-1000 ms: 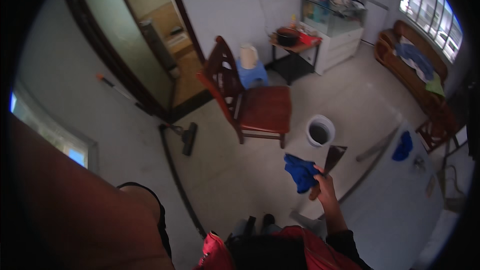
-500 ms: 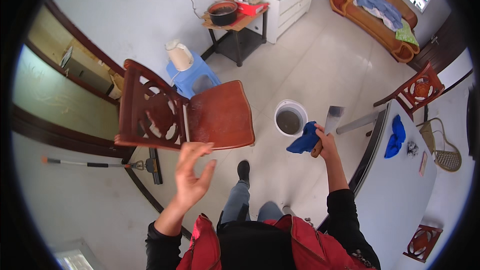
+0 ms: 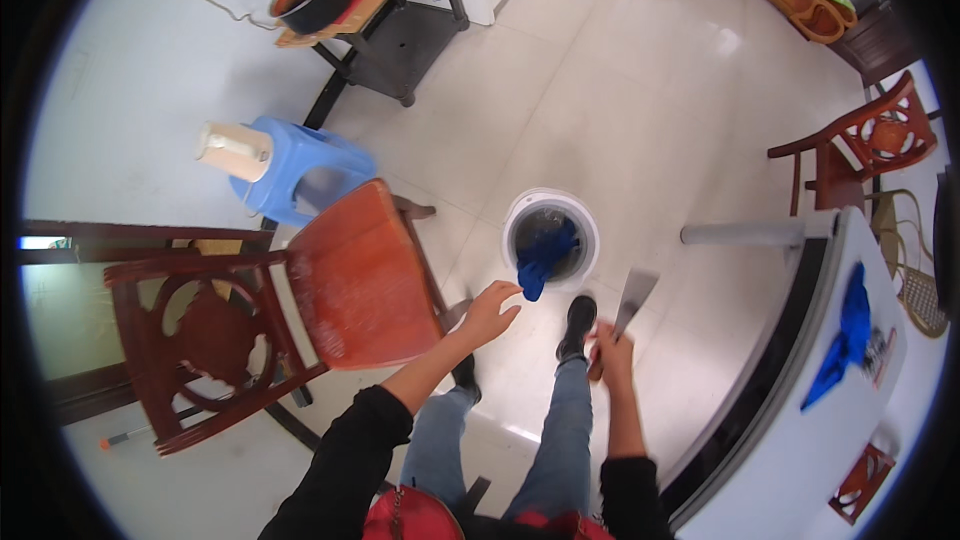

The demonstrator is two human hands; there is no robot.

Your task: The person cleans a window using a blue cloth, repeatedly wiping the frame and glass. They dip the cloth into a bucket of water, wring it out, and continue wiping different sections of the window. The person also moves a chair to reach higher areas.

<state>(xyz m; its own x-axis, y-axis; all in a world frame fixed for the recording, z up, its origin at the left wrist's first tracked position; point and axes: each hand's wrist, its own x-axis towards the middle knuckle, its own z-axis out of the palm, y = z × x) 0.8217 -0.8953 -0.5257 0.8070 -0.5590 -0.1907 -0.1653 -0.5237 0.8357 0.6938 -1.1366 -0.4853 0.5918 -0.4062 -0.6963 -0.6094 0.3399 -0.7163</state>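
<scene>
A blue cloth (image 3: 543,254) lies partly in the dark water of a white bucket (image 3: 590,258), one end hanging over the near rim. My left hand (image 3: 490,314) reaches to that hanging end, thumb and fingers apart; the fingertips are next to the cloth, perhaps just touching it. In my right hand (image 3: 613,352) is a scraper (image 3: 634,298) with a flat metal blade, gripped by its wooden handle with the blade pointing up and away. To the left, a reddish-brown wooden chair (image 3: 355,280) has whitish residue on its seat.
A blue plastic stool (image 3: 325,165) with a cream kettle (image 3: 235,150) stands beyond the chair. Farther off, a small table (image 3: 375,15) carries a black pot (image 3: 312,2). At right, a grey-white table (image 3: 765,410) holds another blue cloth (image 3: 848,335). A second chair (image 3: 845,155) stands behind it.
The blue cloth has left my right hand and now lies in the bucket. My left hand has moved from the chair toward the bucket. The view has shifted, and the scraper stays in my right hand.
</scene>
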